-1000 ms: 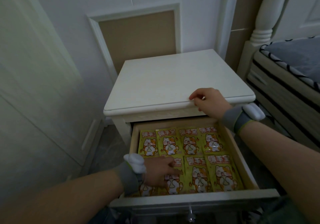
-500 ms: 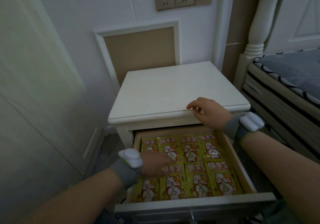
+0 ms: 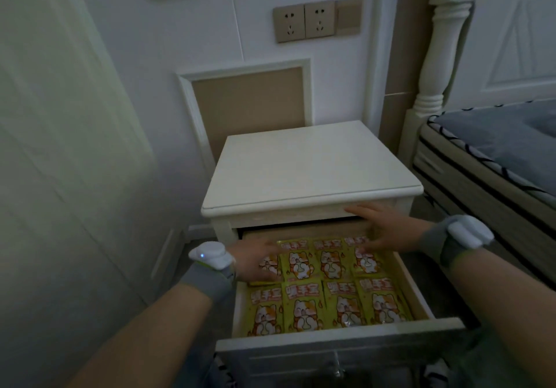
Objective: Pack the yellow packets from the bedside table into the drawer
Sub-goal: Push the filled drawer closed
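Several yellow packets [image 3: 326, 290] with an orange-and-white cat picture lie flat in two rows inside the pulled-out drawer [image 3: 340, 338] of the white bedside table [image 3: 307, 165]. My left hand [image 3: 255, 260] lies flat on the far-left packet of the back row, fingers straight. My right hand [image 3: 385, 229] reaches into the back right of the drawer with fingers spread, its fingertips over the far-right packets. No packet lies on the table top.
A white door or wardrobe panel [image 3: 60, 162] stands close on the left. The bed [image 3: 493, 159] with a grey mattress and its white post [image 3: 436, 63] flank the table on the right. Wall sockets [image 3: 304, 22] sit above the table.
My right hand has left the table top's front edge and dropped into the drawer's back right. My left hand slid to the back-left packet. The camera tilted up.
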`<state>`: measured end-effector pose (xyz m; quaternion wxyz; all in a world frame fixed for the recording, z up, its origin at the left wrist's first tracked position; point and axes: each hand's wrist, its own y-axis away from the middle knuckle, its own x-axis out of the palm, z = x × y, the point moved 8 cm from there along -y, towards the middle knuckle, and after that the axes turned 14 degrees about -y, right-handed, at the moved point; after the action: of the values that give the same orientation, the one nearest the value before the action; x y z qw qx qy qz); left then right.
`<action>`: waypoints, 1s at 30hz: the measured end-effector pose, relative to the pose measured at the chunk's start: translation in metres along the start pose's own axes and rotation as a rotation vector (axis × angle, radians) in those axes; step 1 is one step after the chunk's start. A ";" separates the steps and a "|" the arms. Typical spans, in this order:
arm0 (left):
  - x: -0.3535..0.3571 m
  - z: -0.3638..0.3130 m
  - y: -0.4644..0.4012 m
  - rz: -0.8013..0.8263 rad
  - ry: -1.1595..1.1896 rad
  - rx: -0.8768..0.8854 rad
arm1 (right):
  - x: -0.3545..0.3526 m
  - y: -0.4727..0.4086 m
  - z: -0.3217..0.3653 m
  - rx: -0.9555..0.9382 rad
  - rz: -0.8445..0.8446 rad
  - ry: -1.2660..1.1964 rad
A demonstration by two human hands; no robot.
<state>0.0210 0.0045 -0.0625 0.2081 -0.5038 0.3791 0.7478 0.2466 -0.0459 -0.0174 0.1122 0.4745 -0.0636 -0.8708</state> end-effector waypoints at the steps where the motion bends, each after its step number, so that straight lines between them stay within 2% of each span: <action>1: -0.002 0.004 0.004 -0.004 0.000 -0.015 | -0.001 0.004 -0.001 0.001 0.001 -0.018; 7: 0.004 0.029 0.019 0.018 0.086 -0.126 | 0.005 0.020 -0.001 -0.050 0.004 -0.057; 13: 0.018 0.012 0.035 0.176 0.220 -0.049 | 0.029 0.045 0.022 -0.079 0.089 -0.160; 17: 0.021 -0.004 0.040 0.209 0.224 -0.021 | 0.044 0.057 0.031 -0.077 0.169 -0.102; 25: 0.025 -0.020 0.050 0.230 0.271 -0.006 | 0.055 0.061 0.014 -0.065 0.226 0.064; 30: 0.023 -0.038 0.055 0.212 0.141 0.056 | 0.055 0.063 0.001 -0.029 0.201 0.160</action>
<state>-0.0037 -0.0610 -0.0722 0.1148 -0.5063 0.4644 0.7175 0.2257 -0.1212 -0.0478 0.2103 0.5322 -0.0889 -0.8152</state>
